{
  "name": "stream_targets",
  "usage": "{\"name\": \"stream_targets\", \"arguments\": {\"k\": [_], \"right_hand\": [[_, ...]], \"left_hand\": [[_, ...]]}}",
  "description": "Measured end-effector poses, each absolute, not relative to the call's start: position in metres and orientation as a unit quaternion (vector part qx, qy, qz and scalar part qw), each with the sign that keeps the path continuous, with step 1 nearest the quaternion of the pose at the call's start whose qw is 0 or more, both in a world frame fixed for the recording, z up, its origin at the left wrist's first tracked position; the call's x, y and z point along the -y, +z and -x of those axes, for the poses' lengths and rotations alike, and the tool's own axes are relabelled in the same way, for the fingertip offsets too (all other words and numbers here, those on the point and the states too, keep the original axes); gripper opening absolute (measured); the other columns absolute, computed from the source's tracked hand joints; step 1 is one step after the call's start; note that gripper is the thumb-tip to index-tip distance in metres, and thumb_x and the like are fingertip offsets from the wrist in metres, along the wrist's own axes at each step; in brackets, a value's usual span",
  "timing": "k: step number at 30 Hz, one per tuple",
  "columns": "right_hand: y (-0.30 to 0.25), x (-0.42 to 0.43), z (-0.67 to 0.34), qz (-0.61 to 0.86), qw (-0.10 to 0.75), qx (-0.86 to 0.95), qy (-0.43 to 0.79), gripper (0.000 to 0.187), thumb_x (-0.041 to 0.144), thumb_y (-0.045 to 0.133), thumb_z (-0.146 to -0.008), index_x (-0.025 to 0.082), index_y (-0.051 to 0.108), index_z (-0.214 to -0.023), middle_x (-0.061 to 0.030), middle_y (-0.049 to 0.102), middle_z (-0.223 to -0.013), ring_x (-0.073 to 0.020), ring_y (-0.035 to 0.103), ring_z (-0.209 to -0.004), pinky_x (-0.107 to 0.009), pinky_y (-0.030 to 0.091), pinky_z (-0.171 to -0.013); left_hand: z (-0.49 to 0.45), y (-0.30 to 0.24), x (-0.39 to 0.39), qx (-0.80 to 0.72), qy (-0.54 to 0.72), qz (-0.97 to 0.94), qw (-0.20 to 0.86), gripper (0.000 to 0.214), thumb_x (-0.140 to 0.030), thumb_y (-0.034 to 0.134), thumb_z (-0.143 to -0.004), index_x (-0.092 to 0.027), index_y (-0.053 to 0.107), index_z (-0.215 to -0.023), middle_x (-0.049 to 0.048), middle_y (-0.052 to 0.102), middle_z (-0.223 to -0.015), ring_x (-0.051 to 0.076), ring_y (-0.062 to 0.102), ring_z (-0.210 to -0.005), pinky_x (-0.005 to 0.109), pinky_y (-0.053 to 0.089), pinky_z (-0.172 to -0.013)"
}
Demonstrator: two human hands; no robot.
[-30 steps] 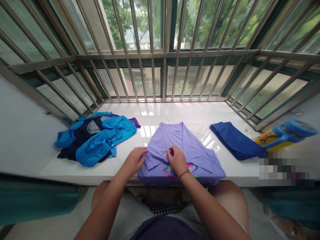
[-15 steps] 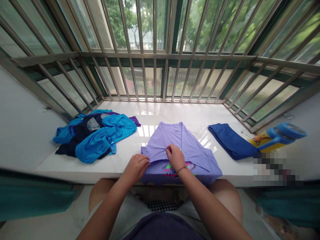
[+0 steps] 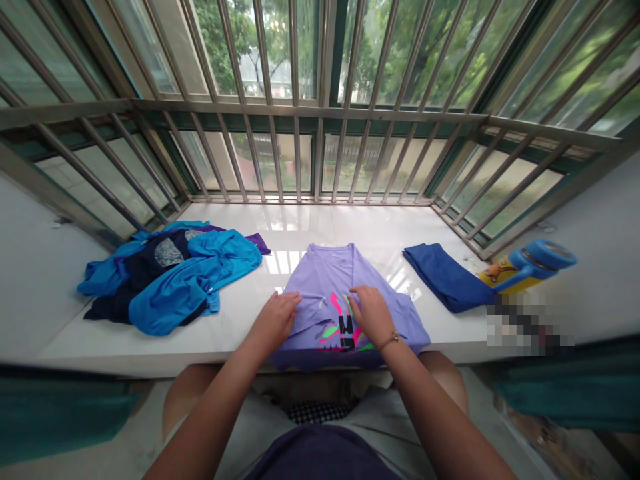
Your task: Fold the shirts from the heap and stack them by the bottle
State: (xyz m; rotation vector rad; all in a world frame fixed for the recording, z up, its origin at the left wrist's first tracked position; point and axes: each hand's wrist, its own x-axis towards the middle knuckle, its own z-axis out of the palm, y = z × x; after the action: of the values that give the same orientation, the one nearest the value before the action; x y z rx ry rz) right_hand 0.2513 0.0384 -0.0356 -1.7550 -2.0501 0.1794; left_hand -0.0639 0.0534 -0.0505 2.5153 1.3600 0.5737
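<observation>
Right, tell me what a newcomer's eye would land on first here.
First, the lavender shirt at the front centre of the white ledge, with the left hand at its left side and the right hand by its colourful print. Next, the rumpled heap of bright-blue and dark clothes to the left. Then the yellow-and-blue bottle at the right, beside a folded blue garment.

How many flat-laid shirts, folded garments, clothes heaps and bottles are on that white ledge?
Flat-laid purple shirt: 1
Folded blue garment: 1
Clothes heap: 1, its pieces too tangled to count
Bottle: 1
Total: 4
</observation>
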Motion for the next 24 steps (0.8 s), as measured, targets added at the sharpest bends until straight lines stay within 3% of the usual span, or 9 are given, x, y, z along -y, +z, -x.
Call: {"name": "stream_targets", "arguments": {"k": [3, 6, 10, 18, 21, 24], "right_hand": [[-0.049, -0.028, -0.263, 0.630, 0.130, 0.763, 0.064, 0.051, 0.041, 0.050, -0.109, 0.021, 0.062, -0.154, -0.0161, 0.055, -0.166, -0.0336, 0.046, -0.156, -0.054, 0.032, -0.129], [-0.061, -0.023, -0.259, 0.649, 0.075, 0.754, 0.068, 0.065, 0.049, 0.046, -0.111, 0.020, 0.047, -0.169, -0.0138, 0.035, -0.179, -0.0351, 0.027, -0.167, -0.061, 0.019, -0.133], [-0.063, -0.026, -0.244, 0.664, 0.067, 0.741, 0.074, 0.071, 0.053, 0.043, -0.112, 0.018, 0.039, -0.173, -0.0140, 0.028, -0.181, -0.0356, 0.023, -0.169, -0.063, 0.016, -0.134], [-0.068, -0.038, -0.205, 0.654, 0.093, 0.747, 0.073, 0.069, 0.054, 0.044, -0.112, 0.021, 0.042, -0.172, -0.0157, 0.032, -0.180, -0.0373, 0.024, -0.168, -0.066, 0.017, -0.132], [-0.059, -0.054, -0.207, 0.655, 0.127, 0.741, 0.077, 0.059, 0.051, 0.042, -0.113, 0.023, 0.054, -0.164, -0.0163, 0.048, -0.172, -0.0359, 0.042, -0.158, -0.059, 0.031, -0.128], [-0.036, -0.092, -0.223, 0.684, 0.166, 0.706, 0.084, 0.050, 0.044, 0.038, -0.115, 0.022, 0.066, -0.151, -0.0180, 0.064, -0.154, -0.0326, 0.059, -0.138, -0.047, 0.046, -0.115]], "left_hand": [[0.033, -0.058, -0.068, -0.476, 0.150, -0.859, 0.117, 0.053, -0.033, 0.046, -0.110, -0.020, 0.057, -0.160, 0.0157, 0.054, -0.168, 0.030, 0.050, -0.157, 0.058, 0.036, -0.133], [0.010, -0.066, -0.079, -0.494, 0.104, -0.856, 0.112, 0.064, -0.051, 0.048, -0.110, -0.023, 0.047, -0.168, 0.0145, 0.038, -0.178, 0.034, 0.036, -0.165, 0.059, 0.028, -0.136], [0.014, -0.068, -0.089, -0.499, 0.084, -0.856, 0.105, 0.073, -0.064, 0.053, -0.106, -0.033, 0.043, -0.171, 0.0070, 0.029, -0.182, 0.035, 0.027, -0.169, 0.061, 0.019, -0.138], [0.062, -0.064, -0.099, -0.513, 0.070, -0.850, 0.101, 0.076, -0.066, 0.059, -0.103, -0.037, 0.042, -0.171, 0.0044, 0.030, -0.182, 0.034, 0.027, -0.169, 0.057, 0.018, -0.138], [0.062, -0.053, -0.119, -0.523, 0.079, -0.838, 0.137, 0.057, -0.058, 0.053, -0.107, -0.033, 0.061, -0.158, 0.0064, 0.048, -0.173, 0.031, 0.043, -0.162, 0.049, 0.032, -0.133], [0.056, -0.032, -0.162, -0.568, 0.098, -0.801, 0.161, 0.045, -0.043, 0.041, -0.112, -0.024, 0.079, -0.128, 0.0112, 0.077, -0.138, 0.026, 0.070, -0.132, 0.037, 0.050, -0.114]]}}
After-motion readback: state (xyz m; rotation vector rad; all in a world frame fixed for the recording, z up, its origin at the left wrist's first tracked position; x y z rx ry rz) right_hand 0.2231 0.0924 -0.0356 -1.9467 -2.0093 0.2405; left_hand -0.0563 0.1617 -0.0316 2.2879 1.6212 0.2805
